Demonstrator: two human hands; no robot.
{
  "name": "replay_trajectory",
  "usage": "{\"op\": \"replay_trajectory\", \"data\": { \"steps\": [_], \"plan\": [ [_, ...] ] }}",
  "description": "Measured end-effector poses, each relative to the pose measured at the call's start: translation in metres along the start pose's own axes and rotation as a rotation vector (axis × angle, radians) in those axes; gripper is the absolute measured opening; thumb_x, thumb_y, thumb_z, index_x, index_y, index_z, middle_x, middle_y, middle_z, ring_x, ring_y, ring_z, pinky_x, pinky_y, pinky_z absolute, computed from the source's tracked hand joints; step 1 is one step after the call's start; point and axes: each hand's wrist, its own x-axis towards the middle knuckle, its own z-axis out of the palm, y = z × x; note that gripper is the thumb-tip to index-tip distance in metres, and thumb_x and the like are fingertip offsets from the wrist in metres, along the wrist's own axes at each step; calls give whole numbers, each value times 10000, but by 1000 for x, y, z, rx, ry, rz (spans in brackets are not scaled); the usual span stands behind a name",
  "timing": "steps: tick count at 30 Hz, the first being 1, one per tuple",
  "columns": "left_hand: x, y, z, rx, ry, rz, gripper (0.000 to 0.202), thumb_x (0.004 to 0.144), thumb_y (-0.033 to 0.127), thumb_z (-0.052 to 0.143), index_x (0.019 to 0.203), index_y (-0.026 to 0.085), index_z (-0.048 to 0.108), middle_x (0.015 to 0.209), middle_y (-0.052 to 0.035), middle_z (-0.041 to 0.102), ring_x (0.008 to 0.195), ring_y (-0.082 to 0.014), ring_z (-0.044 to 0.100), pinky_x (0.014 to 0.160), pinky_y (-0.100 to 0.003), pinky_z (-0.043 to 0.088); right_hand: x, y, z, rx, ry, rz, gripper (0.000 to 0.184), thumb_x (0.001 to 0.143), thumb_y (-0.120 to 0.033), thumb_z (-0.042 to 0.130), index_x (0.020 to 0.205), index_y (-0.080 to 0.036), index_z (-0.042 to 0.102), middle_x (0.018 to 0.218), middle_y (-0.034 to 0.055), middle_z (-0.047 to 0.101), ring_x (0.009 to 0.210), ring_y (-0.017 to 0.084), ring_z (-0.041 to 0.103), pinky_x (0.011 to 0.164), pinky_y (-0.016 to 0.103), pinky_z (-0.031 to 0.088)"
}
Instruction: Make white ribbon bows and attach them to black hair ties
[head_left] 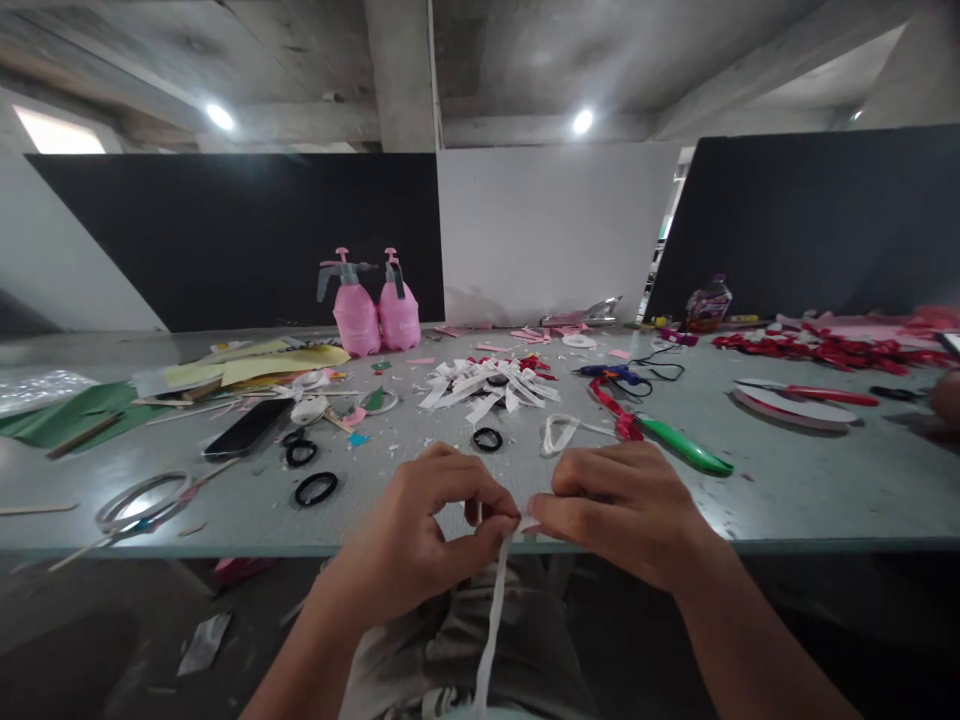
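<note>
A narrow white ribbon (491, 630) hangs from my fingertips past the table's front edge, down over my lap. My left hand (431, 525) pinches it between thumb and forefinger. Close beside, almost touching the left fingertips, my right hand (630, 505) is closed on a short pale end of the ribbon; its fingers partly hide that end. Beyond the hands lies a pile of cut white ribbon pieces (487, 388) with some red ones. A black ring (487, 432) and a loop of white ribbon (553, 448) rest between the pile and my hands.
A green-handled tool (690, 447) and a blue glue gun (611, 373) lie right of centre. Farther right are a ribbon spool (795, 412) and red ribbon pieces (825, 350). Leftward are a phone (249, 427), coloured sheets (277, 366) and two pink spray bottles (357, 318).
</note>
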Motion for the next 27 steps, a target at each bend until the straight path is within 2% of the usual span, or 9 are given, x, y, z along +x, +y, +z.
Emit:
{"op": "replay_trajectory", "data": {
  "steps": [4, 10, 14, 19, 27],
  "plan": [
    [1, 2, -5, -28, -21, -4, 146, 827, 299, 578, 800, 199, 680, 749, -27, 677, 738, -142, 570, 762, -276, 450, 0, 0, 0, 0, 6, -1, 149, 889, -181, 499, 839, -221, 633, 657, -38, 500, 553, 62, 394, 524, 223, 263],
    [3, 4, -7, -25, -51, 31, 99, 811, 241, 585, 792, 200, 673, 748, -13, 670, 721, -126, 570, 771, -271, 441, -1, -1, -1, 9, 6, 0, 141, 887, -177, 511, 837, -219, 636, 656, -36, 497, 554, 67, 378, 523, 229, 256],
    [2, 3, 0, -19, 19, 24, 61, 739, 158, 588, 765, 182, 637, 708, -7, 636, 694, -122, 543, 727, -260, 439, -3, -1, 1, 10, 14, 6, 123, 882, -174, 522, 855, -216, 634, 657, -33, 503, 559, 71, 376, 525, 233, 258],
    [3, 4, 6, -37, 82, 4, 115, 676, 79, 560, 730, 175, 595, 683, 11, 605, 691, -111, 528, 706, -243, 425, -5, -1, 3, -9, 53, 1, 79, 868, -184, 557, 895, -210, 627, 663, -27, 515, 565, 76, 392, 530, 236, 272],
    [6, -2, 8, 12, 179, -3, 130, 682, 63, 522, 702, 178, 579, 667, 16, 580, 696, -113, 522, 686, -238, 409, -2, -8, 5, -103, 103, -46, 80, 832, -159, 592, 900, -181, 628, 638, -17, 523, 565, 87, 424, 517, 250, 272]
  ]
}}
